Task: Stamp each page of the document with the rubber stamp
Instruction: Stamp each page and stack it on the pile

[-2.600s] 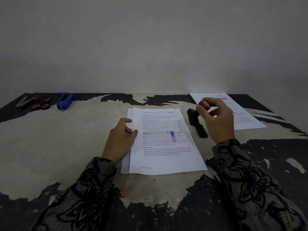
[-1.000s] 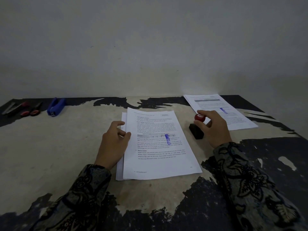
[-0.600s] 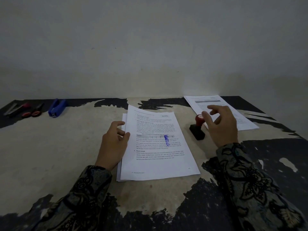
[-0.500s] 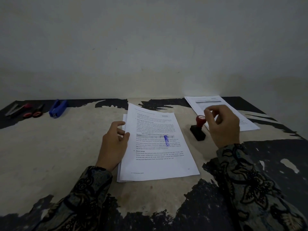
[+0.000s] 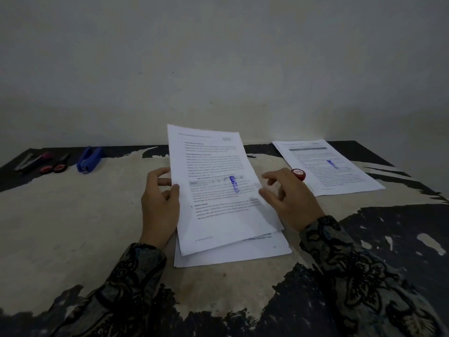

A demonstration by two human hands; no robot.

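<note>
Left hand (image 5: 159, 205) pinching the left edge of the stamped page (image 5: 216, 188), thumb on top, far end of the sheet tilted up off the unstamped stack (image 5: 243, 254) at centre frame. Right hand (image 5: 290, 199) beside the page's right edge, fingers loosely spread, apparently holding nothing (contact with the paper too blurred to tell). Rubber stamp (image 5: 298, 173) standing on the tabletop (image 5: 73, 215) just behind that hand, only its red knob showing. Finished pile (image 5: 328, 166) at right of frame, blue mark face up.

Likely step: carrying the lifted page across to that pile. Risks, as judgement:
- Fresh blue ink (image 5: 234, 184) smearing under a sliding finger.
- Two sheets lifting together, leaving one unstamped.
- Page or sleeve sweeping the stamp over on the way right.
- Floppy sheet, held by one edge, folding or landing crooked.

Blue stapler (image 5: 88, 159) and scissors (image 5: 57, 165) at upper left, well apart.
</note>
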